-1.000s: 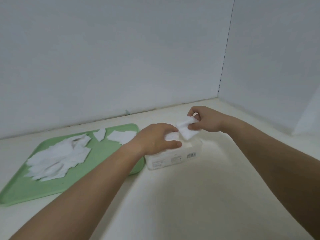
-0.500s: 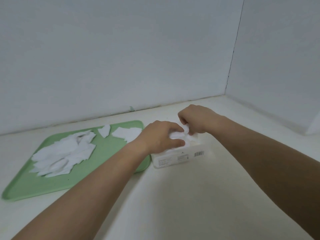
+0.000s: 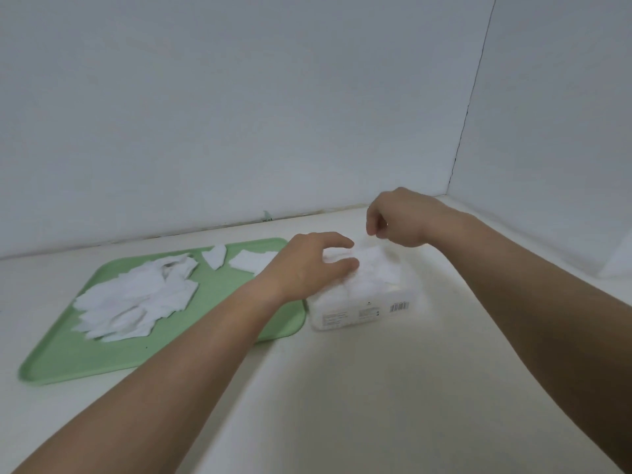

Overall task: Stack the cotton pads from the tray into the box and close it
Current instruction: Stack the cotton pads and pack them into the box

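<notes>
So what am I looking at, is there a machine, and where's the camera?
No machine: a person works with two bare hands, filmed by a camera worn on their head, looking down. On the pale table lies a green tray holding a loose pile of white cotton pads. Right of it stands a white box, more pads heaped at its open top. The left hand rests with straight fingers on those pads. The right hand hovers above the box's far side, fingers curled; whether it pinches a pad is unclear.

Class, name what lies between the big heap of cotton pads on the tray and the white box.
Head view: bare green tray, the left hand and wrist above it, and two loose pads near the far rim.
</notes>
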`<state>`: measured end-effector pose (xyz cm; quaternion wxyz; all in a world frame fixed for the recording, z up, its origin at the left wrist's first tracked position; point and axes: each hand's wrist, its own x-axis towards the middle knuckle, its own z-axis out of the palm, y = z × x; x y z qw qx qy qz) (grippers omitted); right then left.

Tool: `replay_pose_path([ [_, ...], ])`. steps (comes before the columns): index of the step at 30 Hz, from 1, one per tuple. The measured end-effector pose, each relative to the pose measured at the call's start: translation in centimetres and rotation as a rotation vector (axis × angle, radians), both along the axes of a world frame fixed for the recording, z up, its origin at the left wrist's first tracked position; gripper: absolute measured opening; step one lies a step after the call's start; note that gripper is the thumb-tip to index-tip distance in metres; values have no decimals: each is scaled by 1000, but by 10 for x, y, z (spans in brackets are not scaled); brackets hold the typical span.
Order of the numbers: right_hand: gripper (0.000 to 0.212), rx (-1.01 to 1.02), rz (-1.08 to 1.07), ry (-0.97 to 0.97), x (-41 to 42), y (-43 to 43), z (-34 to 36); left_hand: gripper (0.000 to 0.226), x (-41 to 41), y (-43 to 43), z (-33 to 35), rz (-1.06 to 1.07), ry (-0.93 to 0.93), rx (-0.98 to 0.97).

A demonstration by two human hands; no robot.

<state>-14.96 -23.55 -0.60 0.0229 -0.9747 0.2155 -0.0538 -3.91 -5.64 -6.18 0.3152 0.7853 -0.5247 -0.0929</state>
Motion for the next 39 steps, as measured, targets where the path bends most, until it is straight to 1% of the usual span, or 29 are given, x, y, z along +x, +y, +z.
replay_pose_path([
  [3,26,163,49,-161,6,21,10,24,17,27,1,78,68,-149],
  [6,25,324,124,-254,21,54,11,9,39,57,0,188,106,-254],
  [9,25,428,193,-284,49,89,4,11,64,90,-7,334,161,-300],
  [11,24,462,203,-288,71,105,-5,14,80,107,-14,420,210,-320],
  [16,23,566,122,-256,129,125,-43,22,104,133,-32,552,329,-415],
  [19,26,532,93,-243,160,131,-63,26,110,139,-36,616,333,-554],
  [22,27,515,34,-249,185,137,-80,30,113,147,-34,653,204,-688],
  [24,23,448,1,-276,204,143,-91,30,119,153,-31,652,145,-741],
  [27,16,292,-28,-267,226,153,-100,31,127,161,-30,649,50,-749],
  [30,25,159,-63,-190,243,162,-104,36,132,166,-33,645,10,-744],
  [32,26,150,-78,-176,253,166,-107,36,134,168,-35,644,-2,-747],
  [34,31,221,-73,-219,255,166,-108,35,133,170,-36,644,-9,-745],
  [35,34,287,-64,-267,252,167,-107,35,133,170,-36,646,-7,-746],
  [37,32,508,-32,-424,239,170,-99,34,130,171,-36,656,29,-760],
  [39,26,779,1,-590,215,178,-89,30,126,172,-36,673,124,-786],
])
